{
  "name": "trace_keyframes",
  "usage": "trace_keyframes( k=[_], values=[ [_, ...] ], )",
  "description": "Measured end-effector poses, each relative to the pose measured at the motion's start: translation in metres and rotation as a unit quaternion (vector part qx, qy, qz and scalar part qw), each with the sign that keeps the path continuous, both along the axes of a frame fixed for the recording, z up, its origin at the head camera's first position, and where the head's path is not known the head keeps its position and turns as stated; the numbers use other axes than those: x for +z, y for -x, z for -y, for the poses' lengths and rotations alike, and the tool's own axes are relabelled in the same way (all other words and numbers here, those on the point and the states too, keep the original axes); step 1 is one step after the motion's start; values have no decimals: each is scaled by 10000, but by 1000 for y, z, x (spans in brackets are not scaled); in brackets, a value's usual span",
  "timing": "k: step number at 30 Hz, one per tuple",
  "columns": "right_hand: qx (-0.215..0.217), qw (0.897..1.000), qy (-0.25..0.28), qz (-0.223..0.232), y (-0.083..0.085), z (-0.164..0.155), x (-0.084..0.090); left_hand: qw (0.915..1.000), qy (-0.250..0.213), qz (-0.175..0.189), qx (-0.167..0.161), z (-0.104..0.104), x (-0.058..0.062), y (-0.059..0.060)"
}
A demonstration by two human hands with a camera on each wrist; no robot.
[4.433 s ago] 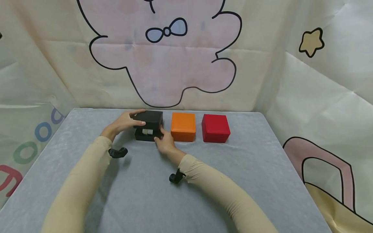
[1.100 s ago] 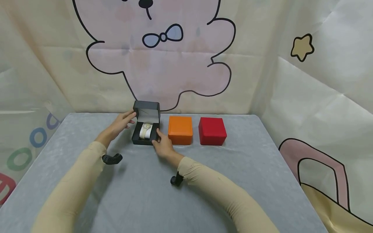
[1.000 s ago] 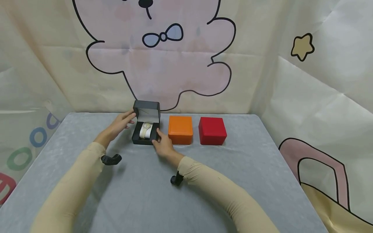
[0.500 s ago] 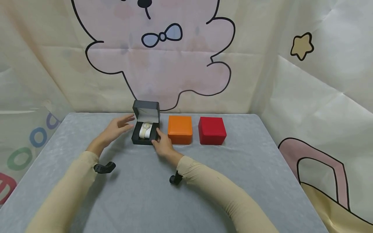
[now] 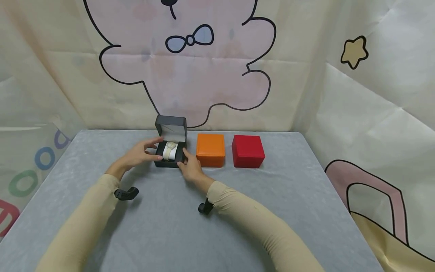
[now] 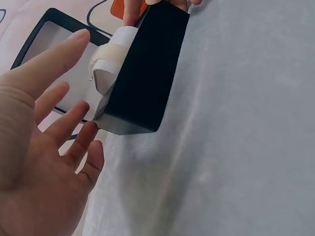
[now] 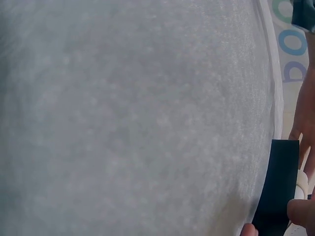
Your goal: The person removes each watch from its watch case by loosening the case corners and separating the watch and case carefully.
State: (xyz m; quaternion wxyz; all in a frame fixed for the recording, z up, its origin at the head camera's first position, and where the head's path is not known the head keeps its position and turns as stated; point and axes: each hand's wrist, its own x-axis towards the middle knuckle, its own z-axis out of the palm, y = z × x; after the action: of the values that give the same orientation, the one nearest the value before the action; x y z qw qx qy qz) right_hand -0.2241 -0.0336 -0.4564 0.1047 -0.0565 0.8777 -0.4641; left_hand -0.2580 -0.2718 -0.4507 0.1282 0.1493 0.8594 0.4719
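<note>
A dark watch box (image 5: 164, 164) stands at the back left of the table with its lid (image 5: 171, 121) raised, showing a pale grey lining. Inside, a cream-strapped wristwatch (image 5: 170, 147) is wrapped round a white cushion (image 6: 104, 77). My right hand (image 5: 192, 169) holds the box by its right front corner, thumb and fingers on its walls. At the box's left side is my left hand (image 5: 138, 153), thumb and fingers spread apart near the watch. The left wrist view shows that hand (image 6: 49, 157) with nothing between thumb and fingers.
An orange box (image 5: 210, 150) and a red box (image 5: 248, 151), both closed, stand in a row to the right of the watch box. Grey cloth covers the table (image 5: 176, 226). Printed fabric (image 5: 217, 79) hangs behind and at both sides.
Earlier the lid was nearly down with my left hand on it; it now stands up. My left hand drew back leftward, then came in toward the watch. My right hand stays at the box.
</note>
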Motion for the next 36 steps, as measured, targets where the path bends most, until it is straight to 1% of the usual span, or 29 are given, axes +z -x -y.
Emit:
trace_keyframes(
  k=[3,6,11,17,21,24,28,32,36],
  values=[
    [6,10000,46,-38,0,-1,0,9997,244,38,-74,-3,1,5],
    [4,10000,81,-50,1,-2,-1,9993,341,128,-130,-6,2,9],
    [21,10000,43,-54,1,-1,-2,9984,511,179,-190,-8,3,14],
    [16,10000,82,-24,2,-1,-2,9960,841,101,-294,-10,3,22],
    [17,9999,108,-20,2,-1,-2,9945,966,5,-416,-13,3,26],
    [15,10000,73,2,3,-1,-2,9935,1048,21,-446,-15,2,29],
    [8,10000,44,9,3,-1,-2,9927,1115,48,-449,-17,1,31],
    [34,10000,28,6,3,0,-2,9932,1103,60,-374,-18,2,29],
    [30,10000,21,88,2,0,-3,9922,1174,-107,-402,-20,0,25]
  ],
)
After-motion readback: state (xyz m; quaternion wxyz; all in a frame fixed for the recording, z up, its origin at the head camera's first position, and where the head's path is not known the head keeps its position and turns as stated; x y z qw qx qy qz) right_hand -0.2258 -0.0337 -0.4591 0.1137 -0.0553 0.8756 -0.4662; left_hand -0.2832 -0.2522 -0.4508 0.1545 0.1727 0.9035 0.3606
